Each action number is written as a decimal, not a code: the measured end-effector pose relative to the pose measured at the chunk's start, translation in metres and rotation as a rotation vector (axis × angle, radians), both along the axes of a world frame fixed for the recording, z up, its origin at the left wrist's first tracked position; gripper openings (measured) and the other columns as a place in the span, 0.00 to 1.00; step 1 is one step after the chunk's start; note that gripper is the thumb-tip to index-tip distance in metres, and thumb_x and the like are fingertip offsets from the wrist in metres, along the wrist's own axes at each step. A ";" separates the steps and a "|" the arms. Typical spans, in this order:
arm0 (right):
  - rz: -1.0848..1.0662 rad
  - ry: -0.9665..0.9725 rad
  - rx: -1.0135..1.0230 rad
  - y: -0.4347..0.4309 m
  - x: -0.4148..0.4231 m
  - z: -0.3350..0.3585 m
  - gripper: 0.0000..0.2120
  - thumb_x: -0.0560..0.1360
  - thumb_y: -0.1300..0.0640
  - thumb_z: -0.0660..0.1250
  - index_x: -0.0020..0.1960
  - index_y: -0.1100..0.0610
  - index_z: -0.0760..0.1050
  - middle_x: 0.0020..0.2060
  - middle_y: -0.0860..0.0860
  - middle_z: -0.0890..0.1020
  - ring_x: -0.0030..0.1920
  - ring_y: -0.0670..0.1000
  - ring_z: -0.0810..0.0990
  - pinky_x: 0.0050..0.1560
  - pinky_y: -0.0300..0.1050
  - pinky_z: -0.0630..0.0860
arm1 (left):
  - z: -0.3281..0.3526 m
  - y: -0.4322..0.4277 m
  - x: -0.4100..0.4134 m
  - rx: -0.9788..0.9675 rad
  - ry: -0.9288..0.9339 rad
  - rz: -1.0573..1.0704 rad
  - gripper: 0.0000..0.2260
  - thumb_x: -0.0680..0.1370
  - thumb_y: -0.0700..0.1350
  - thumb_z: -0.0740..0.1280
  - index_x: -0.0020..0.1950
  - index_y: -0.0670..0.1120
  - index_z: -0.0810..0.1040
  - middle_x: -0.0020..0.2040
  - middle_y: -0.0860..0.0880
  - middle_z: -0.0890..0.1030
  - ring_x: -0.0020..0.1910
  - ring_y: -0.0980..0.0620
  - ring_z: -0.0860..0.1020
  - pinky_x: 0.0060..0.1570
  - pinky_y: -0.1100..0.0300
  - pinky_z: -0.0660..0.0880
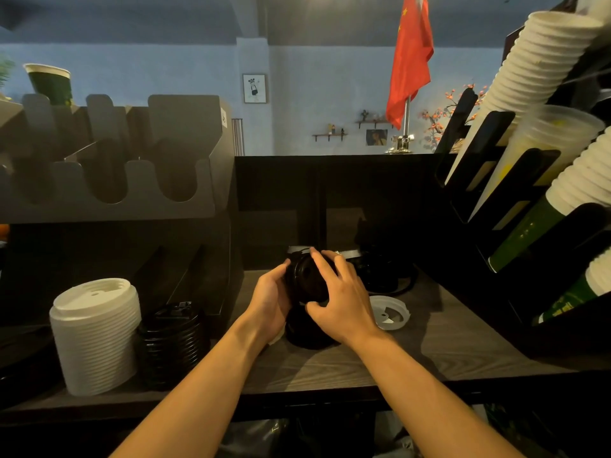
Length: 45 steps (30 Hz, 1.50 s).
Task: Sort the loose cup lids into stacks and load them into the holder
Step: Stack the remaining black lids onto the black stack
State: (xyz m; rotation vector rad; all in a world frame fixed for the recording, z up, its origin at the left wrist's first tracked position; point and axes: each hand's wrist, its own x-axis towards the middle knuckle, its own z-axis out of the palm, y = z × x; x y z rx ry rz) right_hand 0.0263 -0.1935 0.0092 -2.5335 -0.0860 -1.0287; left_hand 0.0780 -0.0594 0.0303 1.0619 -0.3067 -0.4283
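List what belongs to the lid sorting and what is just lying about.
Job: black lids in left hand and right hand; white stack; black stack; loose white lid; holder.
Lying about: cups; flag; picture.

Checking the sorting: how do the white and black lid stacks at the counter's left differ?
The white lid stack is taller and wider than the black lid stack. Colour: the white lid stack is pale, the black lid stack dark and glossy. Both stand upright on the counter, side by side.
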 end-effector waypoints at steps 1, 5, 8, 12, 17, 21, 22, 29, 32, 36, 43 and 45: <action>-0.003 0.011 0.005 0.000 0.000 0.000 0.43 0.70 0.51 0.70 0.80 0.44 0.52 0.74 0.46 0.60 0.74 0.50 0.60 0.70 0.50 0.69 | 0.000 0.000 0.000 -0.006 0.008 0.006 0.18 0.86 0.52 0.55 0.61 0.44 0.81 0.52 0.45 0.87 0.57 0.45 0.82 0.51 0.52 0.77; 0.001 0.044 0.037 -0.001 0.002 -0.001 0.45 0.71 0.45 0.70 0.81 0.45 0.49 0.74 0.47 0.59 0.73 0.50 0.61 0.69 0.49 0.70 | -0.001 0.000 0.004 -0.027 0.008 0.039 0.19 0.85 0.51 0.55 0.64 0.43 0.80 0.57 0.43 0.85 0.61 0.43 0.81 0.53 0.51 0.78; -0.006 0.068 0.041 -0.004 0.002 0.000 0.45 0.72 0.42 0.73 0.81 0.45 0.51 0.74 0.47 0.59 0.73 0.50 0.63 0.69 0.47 0.69 | -0.003 0.001 0.006 -0.009 -0.005 0.027 0.18 0.85 0.49 0.56 0.64 0.42 0.81 0.57 0.42 0.85 0.60 0.44 0.81 0.54 0.51 0.77; -0.044 0.041 0.075 -0.009 0.001 0.003 0.44 0.68 0.41 0.77 0.78 0.46 0.60 0.71 0.46 0.65 0.72 0.50 0.65 0.68 0.47 0.69 | -0.002 0.003 0.003 0.022 -0.027 -0.016 0.19 0.85 0.53 0.57 0.64 0.44 0.81 0.58 0.43 0.85 0.59 0.45 0.82 0.54 0.51 0.77; -0.058 0.068 0.163 -0.006 0.002 0.003 0.45 0.67 0.40 0.77 0.76 0.46 0.57 0.72 0.48 0.66 0.72 0.51 0.66 0.68 0.50 0.70 | -0.005 -0.001 0.003 0.082 -0.100 -0.053 0.17 0.78 0.47 0.69 0.65 0.45 0.80 0.62 0.41 0.83 0.59 0.44 0.83 0.55 0.52 0.77; -0.066 0.118 0.181 -0.004 0.004 0.003 0.48 0.66 0.38 0.77 0.77 0.45 0.54 0.73 0.48 0.63 0.73 0.52 0.64 0.67 0.51 0.70 | -0.005 -0.002 0.004 0.048 -0.087 -0.048 0.17 0.77 0.45 0.70 0.65 0.44 0.80 0.63 0.40 0.83 0.61 0.42 0.82 0.55 0.50 0.78; -0.066 0.116 0.188 -0.003 0.003 0.003 0.48 0.65 0.37 0.77 0.77 0.45 0.55 0.72 0.48 0.63 0.72 0.52 0.65 0.67 0.51 0.70 | -0.005 -0.002 0.003 0.050 -0.081 -0.056 0.16 0.78 0.48 0.69 0.65 0.44 0.81 0.62 0.41 0.83 0.60 0.43 0.82 0.56 0.50 0.77; -0.093 0.113 0.210 -0.004 0.002 0.004 0.49 0.64 0.34 0.77 0.76 0.47 0.57 0.71 0.48 0.65 0.71 0.51 0.66 0.66 0.51 0.73 | -0.004 -0.001 -0.001 0.084 -0.122 -0.093 0.19 0.79 0.52 0.67 0.66 0.44 0.80 0.61 0.43 0.84 0.60 0.45 0.83 0.54 0.53 0.77; -0.093 0.120 0.236 -0.004 0.001 0.003 0.50 0.64 0.33 0.76 0.77 0.47 0.55 0.71 0.49 0.64 0.71 0.52 0.66 0.66 0.50 0.71 | -0.005 -0.002 0.001 0.100 -0.164 -0.080 0.19 0.76 0.48 0.71 0.66 0.44 0.79 0.61 0.41 0.83 0.60 0.43 0.83 0.55 0.52 0.78; -0.058 0.106 0.252 -0.001 0.002 0.005 0.50 0.63 0.36 0.78 0.76 0.49 0.57 0.71 0.48 0.65 0.71 0.51 0.66 0.66 0.49 0.71 | -0.006 -0.003 0.004 0.092 -0.139 -0.037 0.22 0.73 0.46 0.73 0.67 0.44 0.79 0.60 0.40 0.84 0.58 0.43 0.83 0.50 0.54 0.79; 0.026 0.059 0.455 0.001 0.002 0.002 0.46 0.63 0.43 0.81 0.71 0.49 0.58 0.67 0.48 0.71 0.67 0.50 0.72 0.60 0.41 0.71 | -0.003 -0.002 0.003 -0.011 -0.018 -0.041 0.17 0.83 0.49 0.63 0.68 0.42 0.79 0.63 0.40 0.82 0.55 0.46 0.84 0.54 0.53 0.79; 0.043 0.038 0.490 0.001 0.002 0.003 0.45 0.64 0.45 0.81 0.72 0.50 0.58 0.67 0.47 0.70 0.67 0.49 0.71 0.59 0.39 0.68 | -0.004 -0.003 0.007 -0.040 0.029 0.008 0.17 0.83 0.47 0.63 0.69 0.41 0.77 0.62 0.41 0.83 0.53 0.47 0.84 0.52 0.54 0.79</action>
